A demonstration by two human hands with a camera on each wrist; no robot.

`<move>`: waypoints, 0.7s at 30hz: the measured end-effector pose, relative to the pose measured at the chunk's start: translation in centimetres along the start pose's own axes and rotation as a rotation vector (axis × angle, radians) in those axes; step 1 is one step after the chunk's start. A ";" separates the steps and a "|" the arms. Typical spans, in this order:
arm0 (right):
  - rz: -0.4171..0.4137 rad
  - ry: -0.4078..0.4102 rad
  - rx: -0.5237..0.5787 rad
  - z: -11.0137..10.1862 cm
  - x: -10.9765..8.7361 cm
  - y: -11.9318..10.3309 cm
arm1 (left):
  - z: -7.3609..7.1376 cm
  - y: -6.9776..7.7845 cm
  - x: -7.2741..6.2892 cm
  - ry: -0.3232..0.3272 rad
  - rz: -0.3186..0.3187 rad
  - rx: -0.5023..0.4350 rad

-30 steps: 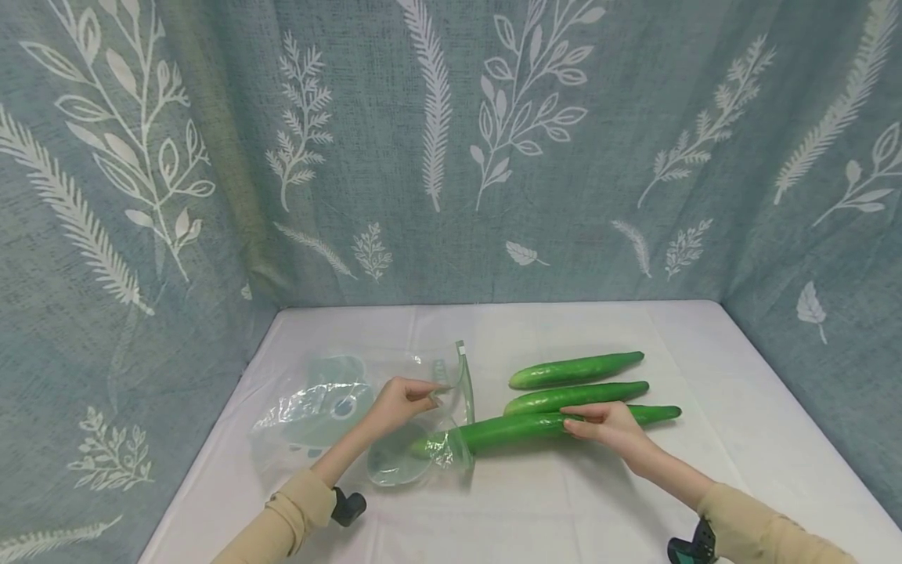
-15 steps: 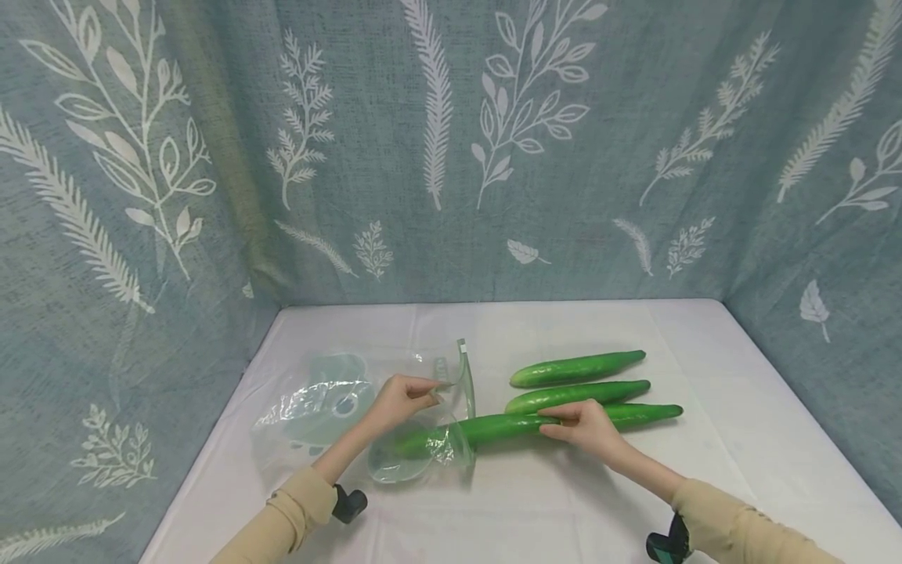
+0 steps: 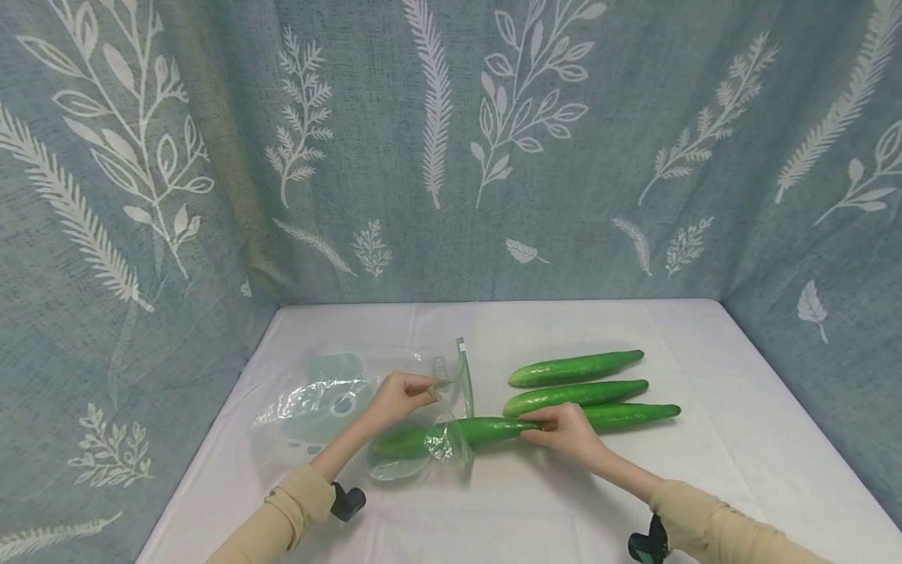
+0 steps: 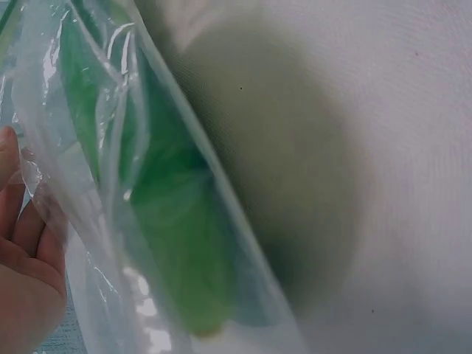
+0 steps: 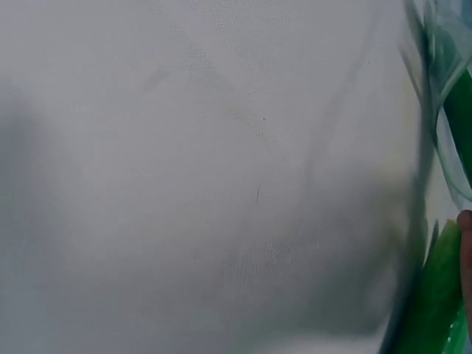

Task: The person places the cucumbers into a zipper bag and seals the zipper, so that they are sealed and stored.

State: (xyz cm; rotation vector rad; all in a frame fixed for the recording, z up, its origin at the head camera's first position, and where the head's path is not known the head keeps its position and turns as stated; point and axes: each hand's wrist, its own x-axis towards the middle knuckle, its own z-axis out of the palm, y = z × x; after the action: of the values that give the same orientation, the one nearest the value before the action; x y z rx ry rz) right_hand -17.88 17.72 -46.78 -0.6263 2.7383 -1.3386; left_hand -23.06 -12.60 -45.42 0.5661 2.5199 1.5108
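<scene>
My left hand [image 3: 396, 401] pinches the upper edge of a clear zip bag [image 3: 465, 376] with pale green print, its mouth facing right. Partly inside that bag lies a green cucumber [image 3: 492, 429]. My right hand [image 3: 567, 432] pinches the stem end, just outside the mouth. Through the plastic, the left wrist view shows the cucumber's blunt end [image 4: 192, 287], with the left hand [image 4: 29, 273] at the left border. Only a sliver of the right hand [image 5: 466, 273] enters the right wrist view, beside a green cucumber [image 5: 431, 310].
Three more cucumbers lie to the right: a back one [image 3: 576, 368], a middle one [image 3: 576, 397] and a front one [image 3: 634, 416], partly behind the right hand. A white cloth covers the table [image 3: 493, 517]. Patterned blue-green curtains [image 3: 395, 157] enclose its back and sides.
My right hand has moved left, sliding the cucumber deeper into the bag, and its grip is now on the stem end. The left hand stays at the bag's edge.
</scene>
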 end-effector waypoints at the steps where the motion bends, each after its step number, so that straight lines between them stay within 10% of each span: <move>1: -0.011 0.000 -0.004 0.2 0.1 -0.1 | 0.0 0.0 0.0 0.000 0.003 -0.001; 21: -0.071 -0.066 0.056 4.0 1.6 -1.4 | 0.0 0.1 0.1 -0.001 0.012 0.013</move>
State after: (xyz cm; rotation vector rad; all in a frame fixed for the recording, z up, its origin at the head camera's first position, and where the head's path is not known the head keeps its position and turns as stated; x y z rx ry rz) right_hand -18.09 13.39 -47.96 -0.7558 2.6410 -1.3769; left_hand -23.11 -12.57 -45.31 0.5847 2.5316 1.4996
